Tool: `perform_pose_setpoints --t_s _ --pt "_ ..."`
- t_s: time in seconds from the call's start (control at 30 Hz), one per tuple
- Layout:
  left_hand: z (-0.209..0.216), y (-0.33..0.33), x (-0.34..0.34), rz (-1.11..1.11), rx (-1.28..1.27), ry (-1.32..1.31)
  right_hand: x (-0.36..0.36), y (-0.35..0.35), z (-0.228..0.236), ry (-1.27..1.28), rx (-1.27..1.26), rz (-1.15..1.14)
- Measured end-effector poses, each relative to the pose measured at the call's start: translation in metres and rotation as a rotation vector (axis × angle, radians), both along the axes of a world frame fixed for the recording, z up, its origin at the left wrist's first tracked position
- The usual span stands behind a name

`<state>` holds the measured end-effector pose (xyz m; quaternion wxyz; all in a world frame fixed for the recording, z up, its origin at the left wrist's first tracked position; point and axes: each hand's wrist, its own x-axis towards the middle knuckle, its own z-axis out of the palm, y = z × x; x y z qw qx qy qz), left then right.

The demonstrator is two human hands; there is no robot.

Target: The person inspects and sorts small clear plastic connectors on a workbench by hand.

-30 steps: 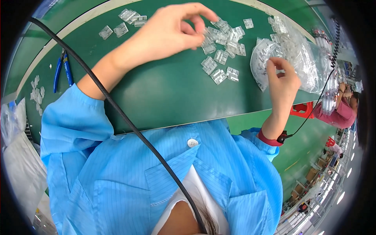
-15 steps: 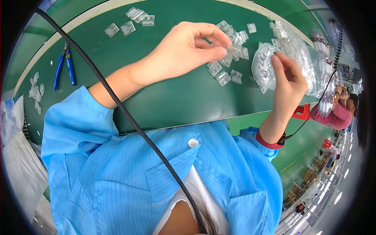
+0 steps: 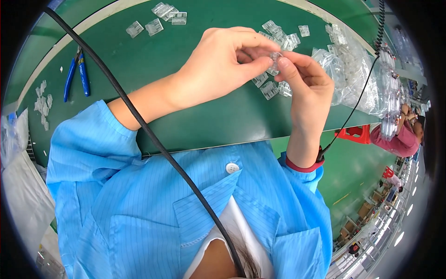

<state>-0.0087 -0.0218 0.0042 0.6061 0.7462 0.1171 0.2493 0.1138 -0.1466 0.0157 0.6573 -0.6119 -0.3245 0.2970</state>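
Note:
Between the fingertips of both hands is a small clear plastic part, partly hidden by the fingers. My left hand pinches it from the left with thumb and forefinger. Thumb and fingers of my right hand close on it from the right. Under and around the hands lie several similar clear plastic pieces on the green table. A clear plastic bag of such pieces rests to the right of my right hand.
Blue-handled nippers lie at the left, with small clear scraps nearby. More clear pieces sit at the far side. A black cable crosses the view; a thin cord runs from my right wristband. A co-worker sits at right.
My right hand has come left from beside the plastic bag and joined my left hand at the clear part. My left hand has barely moved.

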Motion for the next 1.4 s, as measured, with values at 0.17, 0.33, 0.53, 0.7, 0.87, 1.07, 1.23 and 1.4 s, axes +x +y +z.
perform_pose_setpoints --t_s 0.17,0.33,0.53,0.7,0.87,1.07,1.23,1.4 --pt "0.000 -0.002 0.000 0.004 -0.002 -0.018 -0.009 -0.002 -0.001 -0.099 0.009 -0.064" --pt "0.000 -0.004 0.001 -0.004 -0.007 -0.012 -0.017 -0.002 -0.006 -0.299 0.036 -0.158" --pt "-0.004 -0.002 0.002 0.018 -0.055 -0.031 -0.015 0.003 -0.012 -0.562 0.069 -0.163" --pt "-0.002 0.011 0.003 -0.010 -0.314 -0.026 -0.015 -0.003 -0.003 -1.156 0.107 -0.095" --pt "-0.001 0.014 0.002 -0.154 -0.648 -0.079 -0.004 -0.001 -0.007 -1.086 0.012 -0.156" --pt "-0.007 0.016 0.003 -0.143 -0.621 -0.058 -0.003 0.000 -0.012 -0.700 0.011 -0.082" --pt "-0.007 0.013 0.004 -0.117 -0.688 -0.068 -0.003 0.000 -0.013 -0.672 0.025 -0.072" --pt "-0.008 0.013 0.003 -0.127 -0.656 -0.090 -0.006 0.000 -0.012 -0.680 0.010 -0.100"
